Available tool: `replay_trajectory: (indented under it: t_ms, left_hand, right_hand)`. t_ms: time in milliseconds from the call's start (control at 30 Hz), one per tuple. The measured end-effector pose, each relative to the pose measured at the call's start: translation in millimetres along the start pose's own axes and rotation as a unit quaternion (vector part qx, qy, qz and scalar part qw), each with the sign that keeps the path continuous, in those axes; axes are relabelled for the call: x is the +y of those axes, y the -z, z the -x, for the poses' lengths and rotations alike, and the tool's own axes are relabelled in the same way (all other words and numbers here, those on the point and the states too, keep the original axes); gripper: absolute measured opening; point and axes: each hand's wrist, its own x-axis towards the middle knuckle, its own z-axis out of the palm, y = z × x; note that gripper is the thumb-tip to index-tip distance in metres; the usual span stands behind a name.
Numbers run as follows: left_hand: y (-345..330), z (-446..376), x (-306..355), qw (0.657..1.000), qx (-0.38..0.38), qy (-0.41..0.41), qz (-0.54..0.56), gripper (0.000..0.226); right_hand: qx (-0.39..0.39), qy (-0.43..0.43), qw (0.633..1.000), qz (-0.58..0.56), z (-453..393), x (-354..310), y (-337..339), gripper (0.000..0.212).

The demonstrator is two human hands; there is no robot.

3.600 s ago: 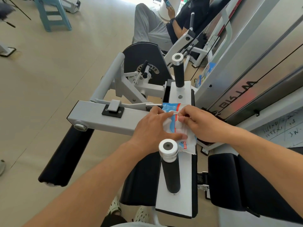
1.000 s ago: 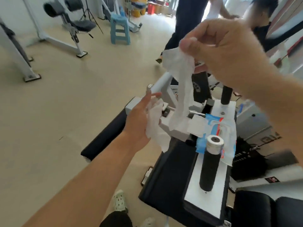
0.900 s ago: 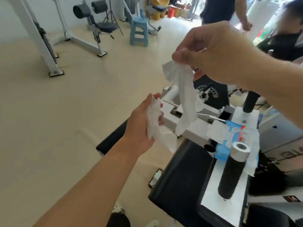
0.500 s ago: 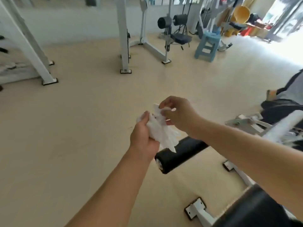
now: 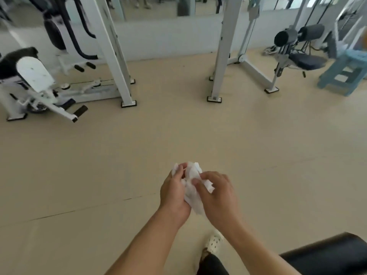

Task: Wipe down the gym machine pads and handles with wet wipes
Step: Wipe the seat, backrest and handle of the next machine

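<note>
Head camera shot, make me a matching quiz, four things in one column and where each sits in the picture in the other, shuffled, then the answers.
Things:
1. wet wipe
2. blue stool
3. black pad
4. white clog

Places:
A. far right, on the floor
B. bottom right corner
C. bunched between the left hand and right hand
D. on the floor, below the hands

Pairs: 1-C, 2-A, 3-B, 4-D

one head-worn wide-angle view, looking forward and down across the beige floor (image 5: 139,155). both hands sit close to the lens at lower centre; white machine frames (image 5: 117,56) stand far off along the top, lines bowed by the lens.
</note>
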Motion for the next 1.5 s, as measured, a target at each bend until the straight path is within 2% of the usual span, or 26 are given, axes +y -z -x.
replay_trajectory:
  t_ms: [67, 267, 433, 600, 733, 833, 900, 967, 1133, 1267, 1367, 1500]
  left_hand:
    - [-7.8, -29.1, 25.0, 0.999, 0.018, -0.019, -0.027, 0.025]
    - [-37.6, -114.6, 112.4, 0.986, 0.077, -0.101, -0.106, 0.034]
    - [-36.5, -164.8, 179.9, 0.979, 0.117, -0.132, -0.098, 0.036]
    - [-5.5, -212.6, 239.9, 0.963, 0.209, -0.171, -0.024, 0.035]
    - [36.2, -256.7, 310.5, 0.947, 0.258, -0.192, 0.014, 0.034]
    - [68.7, -285.0, 378.3, 0.949, 0.236, -0.207, 0.019, 0.047]
    - [88.4, -298.7, 426.5, 0.955, 0.210, -0.209, 0.030, 0.048]
    - [108.8, -310.5, 474.8, 0.957, 0.189, -0.213, 0.047, 0.048]
    - [162.6, -355.3, 576.3, 0.951, 0.175, -0.253, 0.035, 0.076]
    - [199.1, -408.8, 643.7, 0.940, 0.197, -0.270, -0.069, 0.046]
    - [227.0, -462.0, 697.3, 0.935, 0.226, -0.263, -0.074, 0.047]
    - [262.7, -525.7, 778.4, 0.908, 0.317, -0.259, -0.090, 0.023]
  right_hand:
    - [-0.013, 0.020, 1.000, -0.004, -41.8, -6.5, -11.6, 0.011]
    - [-0.052, 0.069, 0.995, -0.057, -170.4, -48.8, -45.1, 0.009]
    - [-0.152, 0.083, 0.979, -0.106, -261.9, -119.1, -74.7, 0.020]
    - [-0.185, 0.127, 0.966, -0.130, -340.0, -193.1, -128.7, 0.023]
    - [-0.293, 0.174, 0.933, -0.115, -404.2, -246.9, -202.3, 0.021]
    - [-0.379, 0.177, 0.902, -0.106, -445.0, -287.7, -263.8, 0.014]
    - [-0.410, 0.162, 0.892, -0.101, -468.3, -313.8, -304.3, 0.012]
    - [-0.422, 0.155, 0.887, -0.102, -489.8, -339.0, -343.8, 0.013]
    - [-0.377, 0.127, 0.906, -0.144, -547.6, -396.2, -431.1, 0.015]
    - [-0.376, 0.110, 0.910, -0.136, -605.9, -427.1, -505.5, 0.018]
    - [-0.375, 0.106, 0.911, -0.138, -661.2, -452.9, -568.6, 0.020]
    - [-0.371, 0.080, 0.914, -0.139, -741.1, -500.5, -647.3, 0.022]
